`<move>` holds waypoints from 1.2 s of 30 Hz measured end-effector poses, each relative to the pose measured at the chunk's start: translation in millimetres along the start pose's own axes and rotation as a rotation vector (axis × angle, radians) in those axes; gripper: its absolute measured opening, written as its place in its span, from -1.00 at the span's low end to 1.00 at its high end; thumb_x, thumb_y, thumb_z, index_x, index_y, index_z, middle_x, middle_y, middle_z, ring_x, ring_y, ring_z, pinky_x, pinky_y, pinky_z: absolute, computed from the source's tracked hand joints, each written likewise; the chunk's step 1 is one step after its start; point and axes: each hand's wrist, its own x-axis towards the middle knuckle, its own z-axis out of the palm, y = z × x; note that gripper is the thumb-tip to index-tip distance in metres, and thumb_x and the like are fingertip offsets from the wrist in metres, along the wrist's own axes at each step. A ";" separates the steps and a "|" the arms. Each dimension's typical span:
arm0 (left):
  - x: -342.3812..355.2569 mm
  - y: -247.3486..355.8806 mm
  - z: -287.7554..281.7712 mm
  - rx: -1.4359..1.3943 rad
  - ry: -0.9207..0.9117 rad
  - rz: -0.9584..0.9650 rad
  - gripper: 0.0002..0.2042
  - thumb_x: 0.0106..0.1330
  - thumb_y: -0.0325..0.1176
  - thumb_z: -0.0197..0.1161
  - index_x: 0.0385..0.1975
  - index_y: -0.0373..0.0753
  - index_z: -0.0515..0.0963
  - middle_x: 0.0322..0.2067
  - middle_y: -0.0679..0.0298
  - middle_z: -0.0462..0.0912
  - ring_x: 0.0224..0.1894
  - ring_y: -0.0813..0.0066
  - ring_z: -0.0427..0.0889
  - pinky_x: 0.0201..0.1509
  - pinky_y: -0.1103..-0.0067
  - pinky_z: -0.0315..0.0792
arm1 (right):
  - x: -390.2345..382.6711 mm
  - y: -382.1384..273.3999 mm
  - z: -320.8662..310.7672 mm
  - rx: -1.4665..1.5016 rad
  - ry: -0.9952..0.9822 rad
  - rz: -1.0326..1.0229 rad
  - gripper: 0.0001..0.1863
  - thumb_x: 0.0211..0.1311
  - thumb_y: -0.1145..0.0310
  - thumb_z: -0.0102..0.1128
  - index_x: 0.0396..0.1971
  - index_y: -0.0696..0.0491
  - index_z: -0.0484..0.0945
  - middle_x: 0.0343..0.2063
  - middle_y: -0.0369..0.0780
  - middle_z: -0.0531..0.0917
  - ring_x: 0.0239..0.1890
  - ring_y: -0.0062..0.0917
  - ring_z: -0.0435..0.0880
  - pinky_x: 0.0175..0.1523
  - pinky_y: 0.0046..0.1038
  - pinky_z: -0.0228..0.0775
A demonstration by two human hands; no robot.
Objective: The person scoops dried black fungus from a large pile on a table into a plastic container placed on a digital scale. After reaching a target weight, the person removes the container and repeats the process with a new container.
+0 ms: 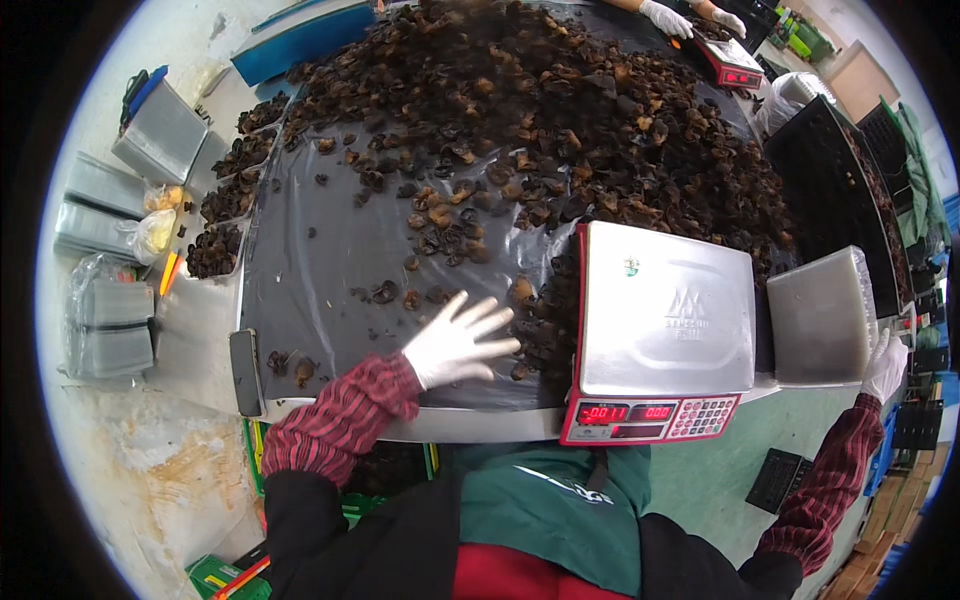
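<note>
My left hand (460,345), in a white glove, hovers with fingers spread near the front edge of the dark sheeted table (330,260); nothing is in it. Close by lie loose pieces of dark brown wood ear mushroom (440,225). My right hand (885,368), also gloved, is at the far right, its fingers closed around the outer edge of a stack of clear plastic trays (820,318). How many trays it grips cannot be made out. Between my hands stands a red digital scale (655,415) with a bare metal pan (668,310) and a lit display.
A big mushroom heap (560,110) covers the table's far side. Filled trays (215,250) line the left edge near a phone (246,372) and stacked empty trays (115,300). At the far right, a co-worker's gloved hands (668,20) are beside another red scale (735,75).
</note>
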 end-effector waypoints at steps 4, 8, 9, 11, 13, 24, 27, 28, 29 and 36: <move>10.9 -59.1 1.5 0.146 0.089 -0.254 -0.54 0.17 -0.12 0.25 0.11 0.04 0.47 0.24 0.12 0.32 0.34 0.07 0.19 0.34 0.09 0.10 | -26.7 37.5 51.0 0.228 -0.051 -0.031 -0.52 0.46 0.07 -0.20 -0.35 0.21 0.49 -0.44 0.00 0.49 -0.29 -0.10 0.47 -0.17 -0.18 0.28; 46.3 -39.7 -38.5 0.035 0.244 -0.250 -0.60 0.07 -0.23 0.29 -0.07 -0.19 0.51 0.07 0.06 0.44 0.17 0.06 0.36 0.18 0.23 0.26 | -32.6 27.8 59.1 0.407 -0.110 0.022 -0.52 0.48 0.06 -0.24 -0.28 0.19 0.51 -0.41 -0.03 0.52 -0.29 -0.12 0.50 -0.16 -0.22 0.30; 62.2 -21.3 -38.5 -0.039 0.254 -0.117 -0.61 0.03 -0.23 0.31 -0.13 -0.21 0.51 0.01 0.05 0.45 0.10 0.09 0.40 0.09 0.24 0.29 | -33.9 28.8 61.5 0.425 -0.096 0.010 -0.53 0.48 0.07 -0.24 -0.26 0.18 0.51 -0.39 -0.02 0.53 -0.28 -0.11 0.51 -0.16 -0.22 0.31; 80.1 16.6 -16.2 -0.007 0.054 0.030 -0.53 0.08 -0.04 0.29 -0.02 -0.11 0.49 0.10 0.10 0.41 0.23 0.12 0.32 0.23 0.15 0.22 | -36.4 28.8 65.0 0.445 -0.069 0.026 -0.54 0.48 0.09 -0.25 -0.23 0.17 0.52 -0.36 -0.02 0.55 -0.27 -0.10 0.51 -0.15 -0.23 0.31; 82.2 37.4 29.0 -0.013 -0.072 0.067 -0.46 0.18 0.15 0.14 0.12 0.05 0.45 0.30 0.21 0.24 0.40 0.15 0.08 0.38 -0.02 -0.02 | -36.1 28.3 65.6 0.448 -0.068 0.038 -0.55 0.48 0.10 -0.25 -0.20 0.16 0.53 -0.34 -0.02 0.56 -0.25 -0.09 0.52 -0.15 -0.24 0.32; 38.5 -53.0 -12.4 0.117 0.296 -0.507 -0.62 0.24 -0.23 0.22 0.08 0.01 0.52 0.20 0.15 0.41 0.27 0.07 0.31 0.31 0.18 0.15 | -39.1 21.4 65.2 0.411 -0.020 0.022 -0.54 0.49 0.09 -0.27 -0.22 0.16 0.52 -0.33 -0.03 0.57 -0.23 -0.09 0.52 -0.16 -0.22 0.32; 55.4 -17.4 -4.3 0.041 0.113 -0.317 -0.53 0.20 -0.13 0.25 0.16 0.14 0.44 0.30 0.17 0.27 0.38 0.10 0.15 0.39 0.06 -0.02 | -39.9 24.1 66.1 0.467 -0.031 0.032 -0.54 0.49 0.08 -0.28 -0.18 0.15 0.52 -0.33 -0.03 0.56 -0.23 -0.08 0.52 -0.15 -0.21 0.32; 56.6 -15.5 7.7 0.037 0.002 -0.287 -0.49 0.18 -0.08 0.27 0.19 0.21 0.40 0.34 0.22 0.21 0.41 0.12 0.07 0.40 -0.01 -0.10 | -39.8 24.3 66.1 0.453 -0.041 0.032 -0.53 0.49 0.08 -0.28 -0.16 0.15 0.53 -0.31 -0.03 0.57 -0.22 -0.08 0.52 -0.14 -0.21 0.33; 55.1 -20.9 15.3 0.090 -0.034 -0.306 -0.52 0.20 -0.12 0.25 0.17 0.21 0.43 0.33 0.25 0.21 0.40 0.12 0.08 0.39 -0.02 -0.10 | -38.3 24.9 66.3 0.439 -0.052 0.028 -0.53 0.49 0.08 -0.28 -0.14 0.14 0.53 -0.29 -0.04 0.58 -0.20 -0.08 0.53 -0.13 -0.22 0.33; 3.7 -83.0 -28.6 0.057 0.400 -0.615 -0.59 0.22 -0.30 0.26 0.11 0.00 0.51 0.21 0.12 0.39 0.24 0.08 0.35 0.30 0.34 0.24 | -39.2 35.9 78.3 0.444 -0.093 0.063 -0.52 0.48 0.05 -0.27 -0.02 0.10 0.52 -0.16 -0.08 0.61 -0.09 -0.17 0.56 -0.03 -0.29 0.37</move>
